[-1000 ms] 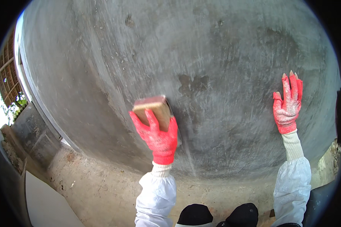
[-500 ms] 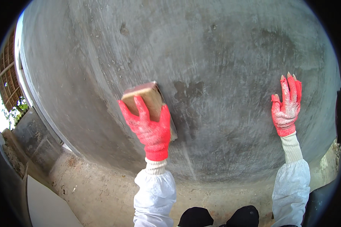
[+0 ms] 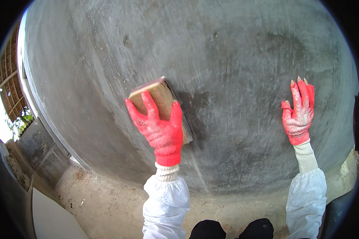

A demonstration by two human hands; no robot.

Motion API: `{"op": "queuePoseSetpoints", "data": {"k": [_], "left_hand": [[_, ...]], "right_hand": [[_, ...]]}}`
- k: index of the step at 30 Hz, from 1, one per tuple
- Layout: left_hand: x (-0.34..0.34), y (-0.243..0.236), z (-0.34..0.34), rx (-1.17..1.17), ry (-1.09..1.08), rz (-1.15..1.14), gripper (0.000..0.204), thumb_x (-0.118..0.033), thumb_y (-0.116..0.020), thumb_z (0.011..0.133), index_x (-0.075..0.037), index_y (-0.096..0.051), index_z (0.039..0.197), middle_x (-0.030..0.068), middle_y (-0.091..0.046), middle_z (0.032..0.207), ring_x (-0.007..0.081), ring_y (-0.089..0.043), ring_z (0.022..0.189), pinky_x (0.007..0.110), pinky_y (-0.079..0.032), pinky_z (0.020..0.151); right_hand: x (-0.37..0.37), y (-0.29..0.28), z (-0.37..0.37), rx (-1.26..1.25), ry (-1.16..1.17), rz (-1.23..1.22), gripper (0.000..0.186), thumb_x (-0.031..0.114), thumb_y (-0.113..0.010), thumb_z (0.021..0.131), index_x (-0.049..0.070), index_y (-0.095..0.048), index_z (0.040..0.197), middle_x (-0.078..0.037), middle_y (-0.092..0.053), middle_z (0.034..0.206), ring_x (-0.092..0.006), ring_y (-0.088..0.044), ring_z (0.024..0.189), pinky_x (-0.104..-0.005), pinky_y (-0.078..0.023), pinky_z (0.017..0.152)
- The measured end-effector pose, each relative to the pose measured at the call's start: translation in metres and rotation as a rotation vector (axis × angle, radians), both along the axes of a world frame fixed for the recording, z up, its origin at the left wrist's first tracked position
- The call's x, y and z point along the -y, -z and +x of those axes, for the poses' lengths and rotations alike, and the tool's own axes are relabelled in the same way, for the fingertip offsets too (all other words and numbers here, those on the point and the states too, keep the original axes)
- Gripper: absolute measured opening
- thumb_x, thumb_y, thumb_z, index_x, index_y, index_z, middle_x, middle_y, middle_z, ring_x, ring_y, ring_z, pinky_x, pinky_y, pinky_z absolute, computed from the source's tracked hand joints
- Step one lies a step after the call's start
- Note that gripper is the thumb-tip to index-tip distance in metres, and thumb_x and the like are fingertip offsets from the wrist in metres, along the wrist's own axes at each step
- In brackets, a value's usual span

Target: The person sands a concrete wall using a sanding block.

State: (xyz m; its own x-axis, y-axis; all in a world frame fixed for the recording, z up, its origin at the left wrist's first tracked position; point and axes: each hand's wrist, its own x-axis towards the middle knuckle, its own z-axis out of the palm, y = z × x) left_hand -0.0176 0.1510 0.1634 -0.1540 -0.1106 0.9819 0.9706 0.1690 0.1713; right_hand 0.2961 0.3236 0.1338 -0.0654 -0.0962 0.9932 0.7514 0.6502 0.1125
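Pressed flat on the grey wall (image 3: 235,131) is a wooden sanding block (image 3: 163,101), tan on its back, with a thin reddish-brown sheet showing along its upper edge. My left hand (image 3: 159,131), in a red-coated glove, grips it with fingers spread over its back. The block is tilted, and its working face is hidden against the wall. Off to the right, my right hand (image 3: 300,115) lies flat on the same wall with nothing in it. Its glove is red and dusted pale, and bare fingertips stick out of it.
Dark damp-looking patches mark the wall. At its foot runs a dusty concrete floor (image 3: 107,199), with my dark shoes (image 3: 208,230) at the lower edge. A pale flat panel (image 3: 54,215) lies at lower left, near a low grey wall (image 3: 40,143).
The sanding block has slid a little up and to the right along the wall under my left hand. My right hand stays flat on the wall. The view has shifted slightly.
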Motion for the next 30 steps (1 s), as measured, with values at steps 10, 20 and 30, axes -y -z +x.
{"op": "queuePoseSetpoints", "data": {"k": [10, 20, 30], "left_hand": [[-0.007, 0.038, 0.027, -0.116, 0.049, -0.122, 0.090, -0.028, -0.085, 0.072, -0.021, -0.039, 0.150, 0.0335, -0.021, 0.153, 0.0518, -0.030, 0.138, 0.058, -0.034, 0.107], [-0.008, 0.097, 0.054, -0.177, 0.141, -0.194, 0.099, -0.027, -0.087, 0.068, -0.024, -0.034, 0.152, 0.0379, -0.021, 0.151, 0.0564, -0.031, 0.135, 0.063, -0.036, 0.103], [-0.024, -0.027, 0.052, -0.118, 0.013, -0.032, 0.086, -0.030, -0.082, 0.076, -0.019, -0.041, 0.150, 0.0299, -0.023, 0.155, 0.0489, -0.032, 0.139, 0.053, -0.033, 0.111]], "right_hand": [[0.001, -0.002, 0.004, 0.004, 0.004, 0.004, 0.067, 0.004, -0.072, 0.068, 0.008, -0.057, 0.134, -0.011, -0.050, 0.143, -0.0370, -0.044, 0.133, -0.0507, -0.035, 0.112], [0.005, -0.005, -0.001, -0.033, -0.014, 0.010, 0.065, 0.007, -0.072, 0.069, 0.009, -0.058, 0.133, -0.009, -0.050, 0.143, -0.0357, -0.044, 0.133, -0.0506, -0.034, 0.112], [-0.002, 0.003, -0.002, -0.054, -0.027, -0.014, 0.065, 0.008, -0.073, 0.068, 0.009, -0.059, 0.132, -0.009, -0.050, 0.143, -0.0355, -0.044, 0.133, -0.0507, -0.035, 0.112]]}}
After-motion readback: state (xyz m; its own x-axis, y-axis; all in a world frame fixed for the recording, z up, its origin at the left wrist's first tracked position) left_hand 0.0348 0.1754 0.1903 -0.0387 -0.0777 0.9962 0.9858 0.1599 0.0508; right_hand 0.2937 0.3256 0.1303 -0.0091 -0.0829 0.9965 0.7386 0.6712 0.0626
